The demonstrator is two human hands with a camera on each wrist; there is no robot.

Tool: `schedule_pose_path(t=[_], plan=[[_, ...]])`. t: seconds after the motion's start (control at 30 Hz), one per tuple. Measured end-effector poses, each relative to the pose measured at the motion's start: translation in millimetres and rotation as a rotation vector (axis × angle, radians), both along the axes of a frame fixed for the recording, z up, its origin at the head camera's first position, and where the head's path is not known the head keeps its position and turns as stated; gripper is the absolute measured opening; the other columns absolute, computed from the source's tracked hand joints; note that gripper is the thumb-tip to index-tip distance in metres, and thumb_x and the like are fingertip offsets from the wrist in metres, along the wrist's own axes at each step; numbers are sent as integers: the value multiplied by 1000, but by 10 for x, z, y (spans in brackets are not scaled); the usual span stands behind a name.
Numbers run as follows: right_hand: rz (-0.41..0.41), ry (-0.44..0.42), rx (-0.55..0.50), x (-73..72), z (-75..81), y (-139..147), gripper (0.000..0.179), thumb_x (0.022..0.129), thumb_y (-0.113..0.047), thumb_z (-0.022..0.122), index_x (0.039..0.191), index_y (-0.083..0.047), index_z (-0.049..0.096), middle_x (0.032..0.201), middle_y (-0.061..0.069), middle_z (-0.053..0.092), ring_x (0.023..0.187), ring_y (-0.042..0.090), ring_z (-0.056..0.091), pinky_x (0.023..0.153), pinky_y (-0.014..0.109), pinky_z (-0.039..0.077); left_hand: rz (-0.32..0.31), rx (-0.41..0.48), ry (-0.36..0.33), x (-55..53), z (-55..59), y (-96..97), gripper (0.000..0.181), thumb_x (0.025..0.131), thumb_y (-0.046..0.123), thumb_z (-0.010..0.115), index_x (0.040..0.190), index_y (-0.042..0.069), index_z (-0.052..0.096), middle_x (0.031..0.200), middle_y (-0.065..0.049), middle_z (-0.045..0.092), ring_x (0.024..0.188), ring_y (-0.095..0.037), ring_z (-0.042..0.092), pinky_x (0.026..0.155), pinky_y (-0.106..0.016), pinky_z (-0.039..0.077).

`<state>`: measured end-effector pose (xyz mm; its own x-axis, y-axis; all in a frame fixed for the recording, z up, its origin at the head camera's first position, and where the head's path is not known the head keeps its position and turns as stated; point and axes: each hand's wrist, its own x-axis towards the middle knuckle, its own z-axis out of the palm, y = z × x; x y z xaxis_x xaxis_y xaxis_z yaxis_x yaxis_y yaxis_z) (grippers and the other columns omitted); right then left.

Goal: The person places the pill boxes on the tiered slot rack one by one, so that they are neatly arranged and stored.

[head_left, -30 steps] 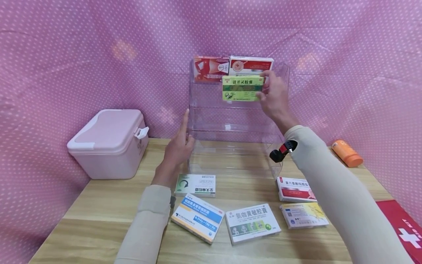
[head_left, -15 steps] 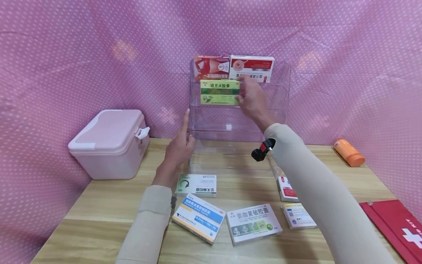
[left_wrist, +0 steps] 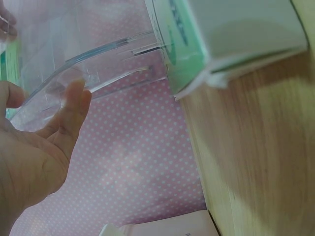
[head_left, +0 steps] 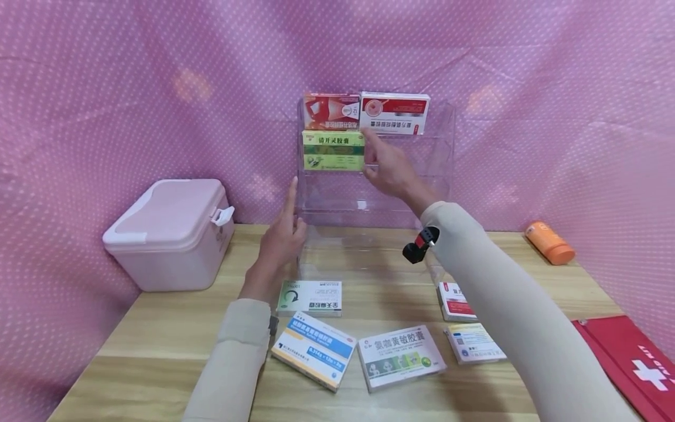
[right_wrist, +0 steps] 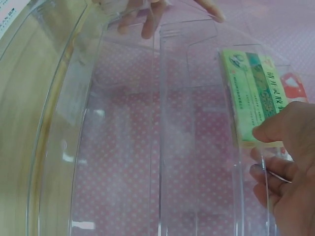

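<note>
A green-yellow medicine box stands at the left end of the second tier of a clear stepped rack. My right hand pinches its right end, index finger at the top corner and thumb low on the front. In the right wrist view the thumb of the right hand overlaps the box's front. Above it, on the top tier, sit a red medicine box and a red-and-white one. My left hand rests against the rack's left side, index finger pointing up.
Several medicine boxes lie in front of the rack, including a blue-and-white one and a white-and-green one. A pink lidded case stands left. An orange bottle and a red first-aid pouch lie right.
My right hand has carried the green-yellow box left and slightly down, from in front of the red-and-white box to the second tier's left end. The left hand stays by the rack's side.
</note>
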<state>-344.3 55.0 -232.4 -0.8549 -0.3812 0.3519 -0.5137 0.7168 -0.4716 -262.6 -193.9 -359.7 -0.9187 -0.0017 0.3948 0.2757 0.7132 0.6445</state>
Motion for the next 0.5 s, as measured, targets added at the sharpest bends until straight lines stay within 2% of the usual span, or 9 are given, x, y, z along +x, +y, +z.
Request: schedule_pose_path(t=[0.1, 0.2, 0.33, 0.5], plan=[[26, -7, 11, 25, -33, 41, 101, 100, -7, 69, 175, -28, 5, 145, 24, 65, 138, 43, 59, 119, 58, 47, 1, 3, 0, 4, -23, -19, 88, 104, 20, 45, 173, 43, -6, 182, -5, 18, 63, -21, 44, 54, -36, 42], [50, 20, -35, 73, -69, 121, 101, 99, -4, 70, 175, -23, 7, 149, 25, 62, 141, 45, 57, 120, 58, 46, -4, 0, 8, 2, -28, -26, 89, 104, 20, 45, 173, 44, -6, 182, -6, 19, 62, -21, 44, 54, -36, 42], [50, 109, -108, 202, -127, 325, 86, 97, -2, 70, 170, -12, 25, 149, 27, 60, 140, 45, 56, 120, 59, 45, -12, 1, 18, -2, -23, -22, 89, 104, 19, 45, 172, 46, -7, 181, -7, 24, 61, -21, 43, 53, -36, 41], [16, 221, -234, 437, -240, 703, 62, 98, -3, 69, 156, -1, 46, 129, 28, 68, 125, 43, 63, 113, 60, 49, -12, 5, 24, -3, -14, -19, 88, 104, 20, 45, 173, 43, -5, 179, -9, 29, 64, -21, 43, 55, -37, 41]])
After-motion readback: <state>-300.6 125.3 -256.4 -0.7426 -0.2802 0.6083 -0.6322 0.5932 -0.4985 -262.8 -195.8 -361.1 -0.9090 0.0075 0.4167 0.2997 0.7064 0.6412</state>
